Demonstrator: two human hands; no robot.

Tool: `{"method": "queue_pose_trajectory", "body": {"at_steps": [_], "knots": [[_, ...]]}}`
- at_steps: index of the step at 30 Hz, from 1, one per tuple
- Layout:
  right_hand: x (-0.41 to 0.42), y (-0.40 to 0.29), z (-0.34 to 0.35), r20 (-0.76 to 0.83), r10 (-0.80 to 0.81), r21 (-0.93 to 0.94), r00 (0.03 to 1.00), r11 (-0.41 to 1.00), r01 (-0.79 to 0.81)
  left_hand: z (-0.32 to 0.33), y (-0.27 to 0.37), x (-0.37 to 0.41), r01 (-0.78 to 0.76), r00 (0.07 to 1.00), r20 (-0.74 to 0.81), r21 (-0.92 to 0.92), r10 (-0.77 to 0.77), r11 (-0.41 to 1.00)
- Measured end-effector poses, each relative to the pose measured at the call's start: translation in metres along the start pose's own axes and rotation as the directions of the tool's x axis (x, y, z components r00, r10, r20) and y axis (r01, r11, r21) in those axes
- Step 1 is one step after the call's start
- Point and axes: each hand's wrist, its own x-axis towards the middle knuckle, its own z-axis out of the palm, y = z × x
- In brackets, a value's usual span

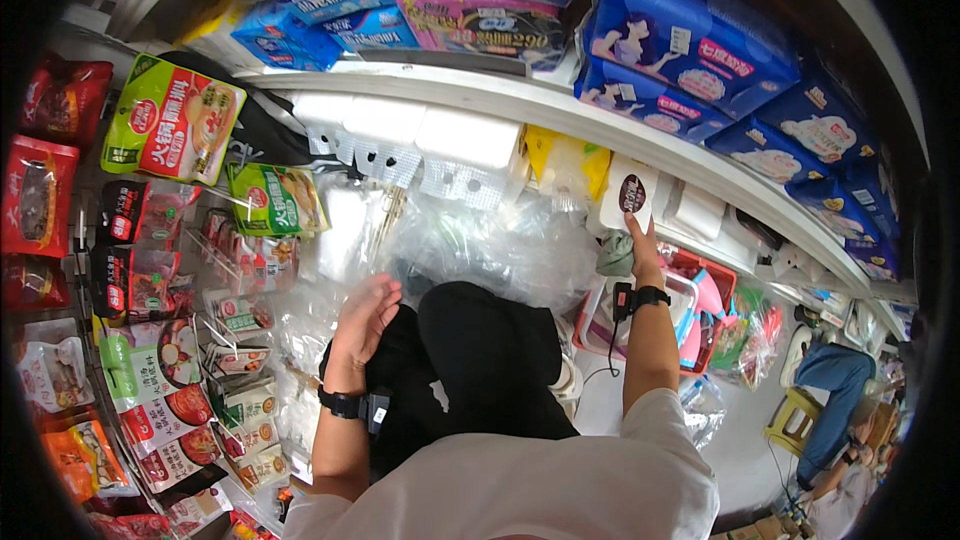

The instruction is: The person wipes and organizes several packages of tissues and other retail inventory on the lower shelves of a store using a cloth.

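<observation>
My right hand grips the lower edge of a white pack with a dark oval label, its thumb on the front face. That pack is tilted against the shelf stock, just under the shelf edge. A bunched grey-green bag lies close to the right wrist. My left hand is raised beside my black-trousered knee, fingers apart and holding nothing. Clear plastic wrapping spreads before my knees. Behind it stand white wrapped packs with perforated silver fronts, with a yellow plastic bag to their right.
A metal shelf edge curves overhead, bearing blue sanitary pad packs. Hooks with hotpot seasoning pouches crowd the left. To the right sits a red basket with pink items. Another person sits near a yellow-green stool.
</observation>
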Motion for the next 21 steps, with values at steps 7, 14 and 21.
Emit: {"method": "queue_pose_trajectory", "body": {"at_steps": [7,14,21], "knots": [[0.009,-0.012,0.021,-0.084,0.094,-0.011,0.992,0.995,-0.095,0.002,0.009,-0.004,-0.042,0.999,-0.01,-0.002,0.042,0.999],[-0.008,-0.042,0.042,-0.133,-0.409,-0.809,0.903,0.571,0.139,0.02,0.006,-0.007,-0.069,0.998,-0.014,0.0,0.069,0.998],[-0.044,-0.086,0.085,-0.25,-0.105,-0.848,0.962,0.504,-0.165,0.003,-0.001,-0.013,-0.091,0.996,0.001,0.017,0.091,0.996]]}}
